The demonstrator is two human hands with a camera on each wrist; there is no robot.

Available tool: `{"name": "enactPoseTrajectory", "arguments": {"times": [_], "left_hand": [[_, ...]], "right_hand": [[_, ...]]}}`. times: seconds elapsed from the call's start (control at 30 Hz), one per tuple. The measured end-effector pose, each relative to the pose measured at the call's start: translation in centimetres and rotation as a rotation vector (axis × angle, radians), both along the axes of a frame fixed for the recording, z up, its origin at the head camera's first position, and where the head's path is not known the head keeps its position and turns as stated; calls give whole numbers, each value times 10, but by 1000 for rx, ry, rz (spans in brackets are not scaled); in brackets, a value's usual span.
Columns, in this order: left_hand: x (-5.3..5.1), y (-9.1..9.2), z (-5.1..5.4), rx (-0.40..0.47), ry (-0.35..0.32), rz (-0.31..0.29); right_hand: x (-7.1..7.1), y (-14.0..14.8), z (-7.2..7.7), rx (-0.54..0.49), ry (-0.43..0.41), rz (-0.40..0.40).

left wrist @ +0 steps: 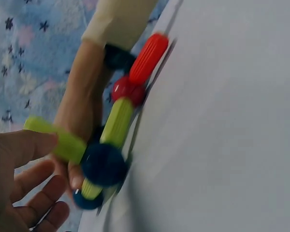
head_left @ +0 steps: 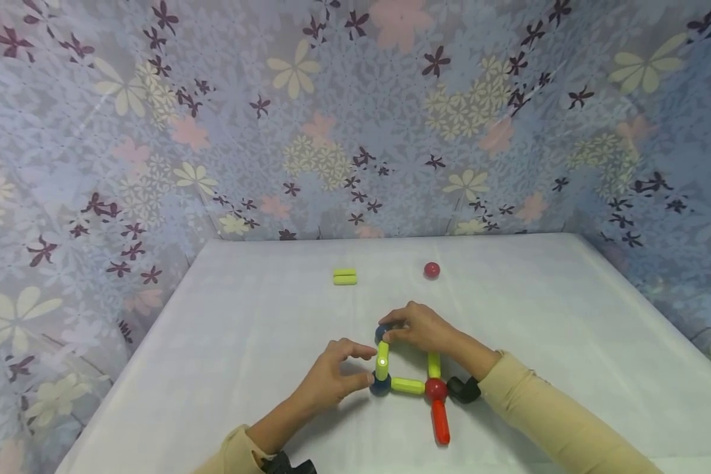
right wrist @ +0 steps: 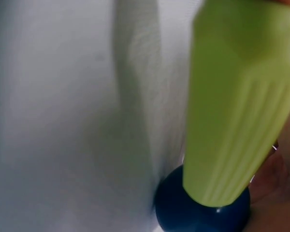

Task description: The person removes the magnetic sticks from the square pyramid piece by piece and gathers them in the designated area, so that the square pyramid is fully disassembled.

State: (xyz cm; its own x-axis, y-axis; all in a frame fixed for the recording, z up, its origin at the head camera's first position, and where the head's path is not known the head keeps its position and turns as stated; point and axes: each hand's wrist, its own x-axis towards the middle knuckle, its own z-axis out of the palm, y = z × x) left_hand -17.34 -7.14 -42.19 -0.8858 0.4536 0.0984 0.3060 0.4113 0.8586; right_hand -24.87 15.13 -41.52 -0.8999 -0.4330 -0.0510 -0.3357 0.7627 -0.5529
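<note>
A toy frame of rods and balls lies on the white table. My right hand (head_left: pixel 423 331) pinches its far blue ball (head_left: pixel 381 332) between thumb and fingers. My left hand (head_left: pixel 327 376) is beside the near blue ball (head_left: pixel 380 387), thumb and fingers spread apart. From that ball a yellow-green rod (left wrist: pixel 67 146) stands up, close to the left thumb. Another yellow-green rod (left wrist: pixel 91 190) joins the two blue balls. A third rod (head_left: pixel 407 385) runs to a red ball (head_left: pixel 435 389), which also bears a red rod (head_left: pixel 441 423) and a further yellow-green rod (head_left: pixel 434 365).
Two loose yellow-green rods (head_left: pixel 345 280) lie side by side farther back on the table (head_left: pixel 261 316). A loose red ball (head_left: pixel 432 270) sits to their right. Flower-patterned cloth (head_left: pixel 355 131) hangs behind the table and at its sides.
</note>
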Motion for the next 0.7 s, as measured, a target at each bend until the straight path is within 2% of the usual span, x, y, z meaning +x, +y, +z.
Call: {"name": "enactPoseTrajectory", "arguments": {"times": [0.1, 0.23, 0.4, 0.53, 0.7], "left_hand": [[7, 6, -2, 33, 35, -18], [9, 12, -2, 53, 93, -6], [8, 16, -1, 8, 156, 30], [6, 17, 0, -23, 189, 76], [-3, 14, 1, -65, 167, 165]], "right_hand": [[0, -1, -1, -1, 11, -9], [-1, -3, -2, -5, 21, -1], [-1, -4, -2, 9, 14, -7], [-2, -1, -2, 12, 25, -17], [-3, 5, 0, 17, 45, -37]]}}
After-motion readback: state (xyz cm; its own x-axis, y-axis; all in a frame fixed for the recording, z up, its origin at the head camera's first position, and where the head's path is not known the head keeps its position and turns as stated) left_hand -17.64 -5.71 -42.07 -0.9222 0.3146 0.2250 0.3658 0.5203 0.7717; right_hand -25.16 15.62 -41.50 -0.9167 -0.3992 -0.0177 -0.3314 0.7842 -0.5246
